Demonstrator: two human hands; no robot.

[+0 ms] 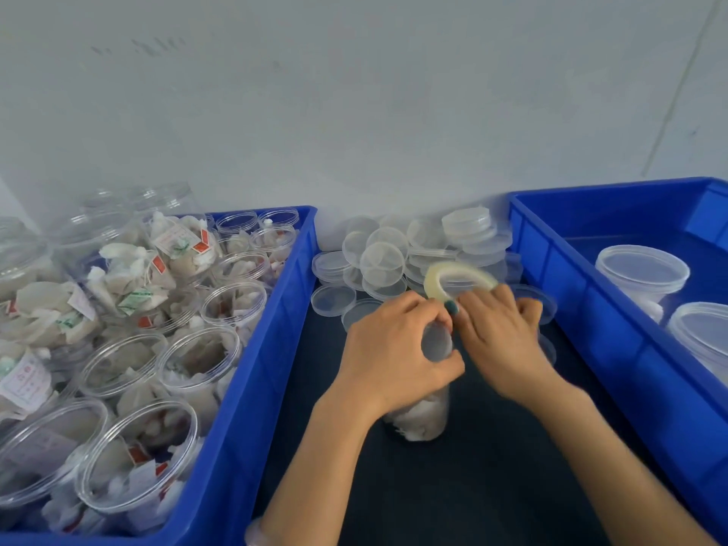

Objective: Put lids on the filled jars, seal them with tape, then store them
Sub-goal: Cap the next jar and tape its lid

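Lidded jar [423, 417] in my left hand [388, 348], tape roll [453, 279] in my right hand [500, 336].
The filled jar stands upright on the dark bench [472, 486] between two blue bins [275, 348]; my left fingers [413, 305] curl round its lid [436, 342], and my right fingers (blurred) are curled on the tape roll, held just behind the lid. Loose lids [384, 262] lie heaped beyond.

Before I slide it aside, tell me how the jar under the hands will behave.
Probably tips easily: the jar is tall and narrow, held at its lid by the left hand. Likely light, since loose white packets fill it. Its smooth clear plastic may slip.
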